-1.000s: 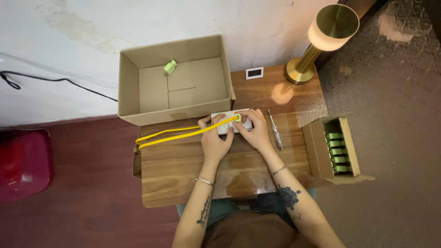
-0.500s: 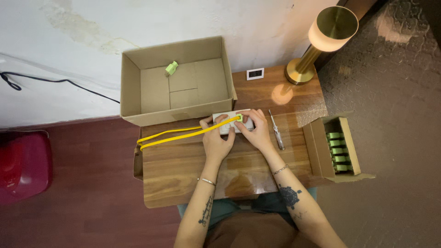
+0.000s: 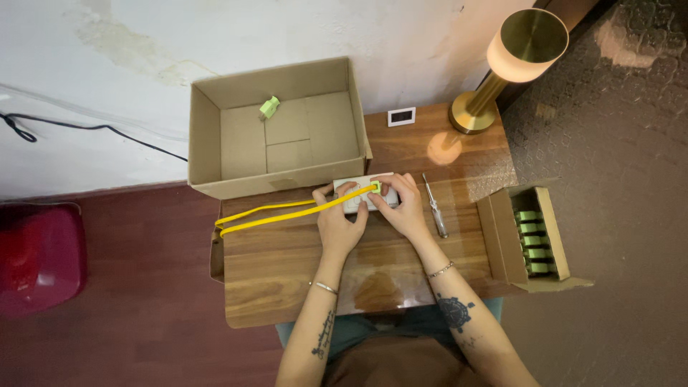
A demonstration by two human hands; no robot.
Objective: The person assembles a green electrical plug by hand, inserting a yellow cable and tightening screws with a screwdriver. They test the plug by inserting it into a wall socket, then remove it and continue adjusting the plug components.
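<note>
Head view: an open cardboard box point(image 3: 279, 136) sits at the desk's point(image 3: 287, 272) far-left edge. Just before it, left hand point(image 3: 340, 223) and right hand point(image 3: 403, 208) curl closed around a white power strip point(image 3: 356, 198), its yellow cable point(image 3: 276, 213) trailing left; a screwdriver point(image 3: 434, 206) lies right.

Both forearms reach forward from the bottom of the view and angle inward, so that the left hand point(image 3: 340, 223) and the right hand point(image 3: 405, 208) meet side by side, palms down. The left hand's fingers point(image 3: 347, 190) are curled forward with the thumb spread out to the left, while the right hand's fingers point(image 3: 390, 188) bend inward toward the left hand. Each wrist wears a thin bracelet, and both forearms carry dark tattoos.
</note>
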